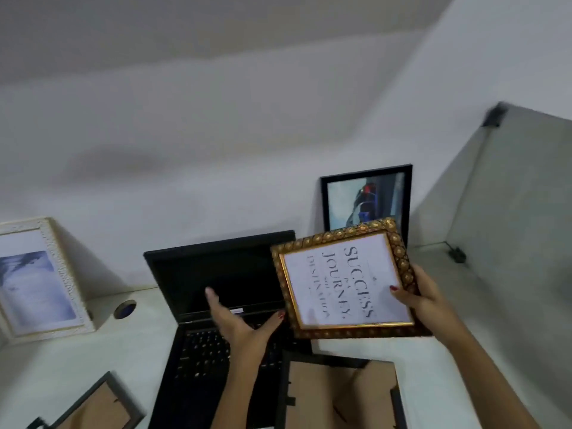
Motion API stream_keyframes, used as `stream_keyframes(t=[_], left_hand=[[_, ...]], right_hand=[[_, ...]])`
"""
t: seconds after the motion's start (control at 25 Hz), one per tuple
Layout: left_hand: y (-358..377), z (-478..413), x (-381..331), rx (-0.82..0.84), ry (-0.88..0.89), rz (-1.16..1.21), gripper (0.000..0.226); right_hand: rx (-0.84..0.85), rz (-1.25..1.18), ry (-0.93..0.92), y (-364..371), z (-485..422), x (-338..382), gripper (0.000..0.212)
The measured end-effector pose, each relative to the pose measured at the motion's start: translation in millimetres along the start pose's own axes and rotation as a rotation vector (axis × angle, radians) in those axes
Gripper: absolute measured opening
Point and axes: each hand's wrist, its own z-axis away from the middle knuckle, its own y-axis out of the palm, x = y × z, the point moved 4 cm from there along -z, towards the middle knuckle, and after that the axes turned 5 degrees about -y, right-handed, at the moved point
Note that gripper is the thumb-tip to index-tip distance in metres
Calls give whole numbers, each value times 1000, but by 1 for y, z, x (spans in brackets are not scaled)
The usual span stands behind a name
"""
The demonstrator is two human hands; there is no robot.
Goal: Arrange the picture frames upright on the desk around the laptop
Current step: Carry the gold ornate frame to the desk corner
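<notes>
gold frame (399, 258) embossed, glossy; laptop (216, 274) matt.

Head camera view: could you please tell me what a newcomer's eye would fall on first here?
The ornate gold frame with the "Success" print, held tilted in the right hand above the open black laptop. The left hand hovers open beside it. Behind, a black frame stands against the wall; a white frame stands at far left.

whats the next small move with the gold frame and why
Probably turn the gold frame a quarter turn so its text reads level, with the open left hand coming in to steady it. The right hand holds it in the air on its side, above the laptop; the black frame and white frame already stand upright.
</notes>
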Motion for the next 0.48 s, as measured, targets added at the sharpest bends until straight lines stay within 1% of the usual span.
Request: stream_keyframes(t=[0.04, 0.08, 0.12, 0.16, 0.2, 0.24, 0.28, 0.32, 0.36, 0.44, 0.48], left_hand=[[22, -3, -11, 118, 137, -121, 126], [47, -5, -18, 259, 209, -224, 123], [74, -8, -20, 390, 243, -310, 112], [97, -11, -19, 495, 234, -357, 91], [115, -15, -16, 551, 180, -348, 60], [131, -21, -10, 566, 95, -271, 31], [143, -28, 0, 531, 21, -190, 17], [151, -33, 9, 459, -17, -127, 15], [156, -36, 17, 384, -49, -72, 16], [161, -42, 30, 315, -137, 75, 22], [164, -46, 38, 297, -184, 134, 27]], right_hand=[[72, 106, -35, -14, -12, 9, 40], [180, 218, -75, -24, -22, 20, 43], [290, 302, -91, -32, -33, 27, 48], [390, 379, -90, -34, -43, 31, 42], [489, 450, -91, -36, -55, 29, 32], [555, 526, -108, -39, -69, 26, 30], [570, 551, -122, -44, -86, 23, 29], [496, 544, -123, -54, -104, 17, 23], [353, 506, -117, -70, -123, 10, 17], [-8, 427, -51, -107, -157, -15, 32], [-149, 454, 7, -122, -172, -33, 34]])
